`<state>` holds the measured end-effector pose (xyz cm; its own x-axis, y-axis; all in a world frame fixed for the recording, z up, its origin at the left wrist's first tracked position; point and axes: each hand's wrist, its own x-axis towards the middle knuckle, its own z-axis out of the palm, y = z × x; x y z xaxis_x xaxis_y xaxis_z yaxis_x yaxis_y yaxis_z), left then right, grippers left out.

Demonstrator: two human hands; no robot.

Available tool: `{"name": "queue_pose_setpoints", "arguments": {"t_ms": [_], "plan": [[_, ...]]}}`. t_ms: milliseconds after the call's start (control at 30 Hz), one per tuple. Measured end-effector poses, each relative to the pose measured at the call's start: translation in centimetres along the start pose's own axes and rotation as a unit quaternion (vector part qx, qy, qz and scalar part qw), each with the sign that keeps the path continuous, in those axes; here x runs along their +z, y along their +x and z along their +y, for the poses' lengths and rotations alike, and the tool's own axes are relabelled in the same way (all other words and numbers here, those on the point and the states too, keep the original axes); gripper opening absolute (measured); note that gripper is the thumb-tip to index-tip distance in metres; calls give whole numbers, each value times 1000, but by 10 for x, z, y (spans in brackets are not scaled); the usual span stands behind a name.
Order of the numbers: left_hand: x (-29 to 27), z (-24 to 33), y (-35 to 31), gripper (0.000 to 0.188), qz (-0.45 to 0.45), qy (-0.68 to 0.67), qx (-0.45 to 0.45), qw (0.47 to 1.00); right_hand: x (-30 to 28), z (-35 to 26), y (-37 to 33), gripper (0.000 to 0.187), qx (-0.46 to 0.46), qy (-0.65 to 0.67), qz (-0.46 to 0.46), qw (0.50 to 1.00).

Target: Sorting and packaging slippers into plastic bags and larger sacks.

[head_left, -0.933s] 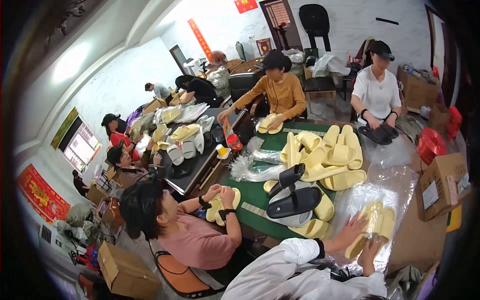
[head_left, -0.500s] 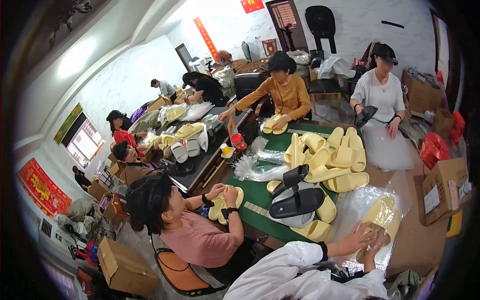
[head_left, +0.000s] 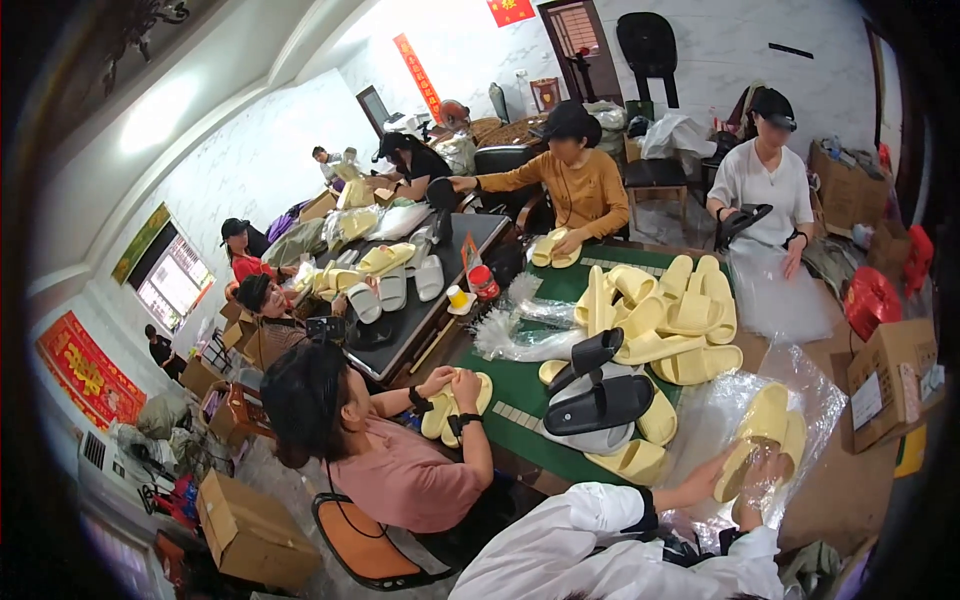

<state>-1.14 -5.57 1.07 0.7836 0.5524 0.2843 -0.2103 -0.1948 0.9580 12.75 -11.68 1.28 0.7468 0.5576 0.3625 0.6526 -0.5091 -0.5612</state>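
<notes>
Down at the lower right, my two hands are on a pair of pale yellow slippers, which lie overlapped side by side on a clear plastic bag. My left hand grips the left edge of the nearer slipper. My right hand is closed round the heel end of the pair, its fingers partly hidden by slipper and shiny film. Whether the slippers are inside the bag or only on it, I cannot tell. Left of the bag, a black slipper lies on a grey one beside a heap of yellow slippers.
A cardboard box stands at the table's right. Clear bags lie on the green mat. A co-worker in pink handles yellow slippers at left; another in orange and one in white work across the table.
The pair in my hands has turned, so both slippers now show side by side. My left hand has slid to their left edge. Across the table, the co-worker in orange has lifted a dark slipper.
</notes>
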Motion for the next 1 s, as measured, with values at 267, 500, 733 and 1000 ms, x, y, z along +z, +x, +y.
{"name": "queue_pose_setpoints", "arguments": {"t_ms": [267, 500, 733, 1000], "plan": [[12, -20, -23, 88, -148, 30, -76, 986, 46, 49, 35, 35, 30, -134, -89, 986], [1, 18, 13, 75, 33, -326, -296, 897, -2, 15, 25, 41, -79, -26, -157, 984], [-15, -5, 20, 65, 32, -300, -322, 897, -87, -17, 1, 31, 28, 167, -163, 972], [-20, 8, 24, 51, 29, -316, -328, 890, -79, -49, 4, 104, -75, 139, -359, 920]]}}
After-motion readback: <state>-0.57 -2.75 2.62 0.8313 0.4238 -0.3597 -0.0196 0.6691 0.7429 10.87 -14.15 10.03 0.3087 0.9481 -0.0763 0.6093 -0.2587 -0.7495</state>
